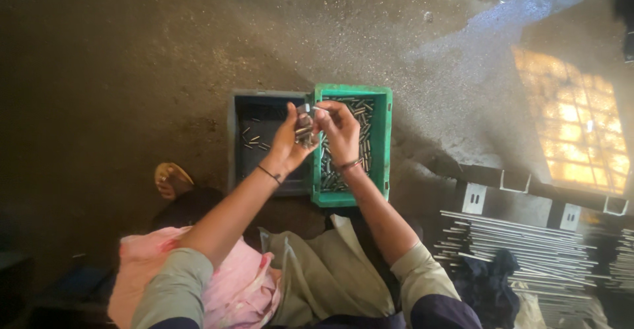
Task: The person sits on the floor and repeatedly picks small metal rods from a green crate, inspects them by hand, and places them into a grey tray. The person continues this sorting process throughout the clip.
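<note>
Head camera looks straight down on a person seated low on the floor [132,51], both hands raised together over two small crates. Left hand [288,141] has its fingers curled up around a small metal piece [305,129], held at the fingertips just where the two crates meet. Right hand [340,131] comes in from the other side, fingers bent and pinching a thin silver pin [319,109] whose tip meets the piece in the left hand; the two hands are nearly touching. How tightly either one grips I cannot tell, the parts being so small.

Directly under the right hand sits a green crate [383,144], its bottom covered with many short metal pins [360,114]. Under and beyond the left hand stands a dark grey crate [232,137] pressed against the green one, with only a few pins scattered inside. A thin dark band circles the left wrist and a bangle the right.

Near the left elbow a sandalled foot [168,178] rests on the floor, and pink cloth [238,283] lies over the lap. Well off to the right of the right arm lies a stack of long metal rods [515,243], with a dark rag [492,279] on it.
</note>
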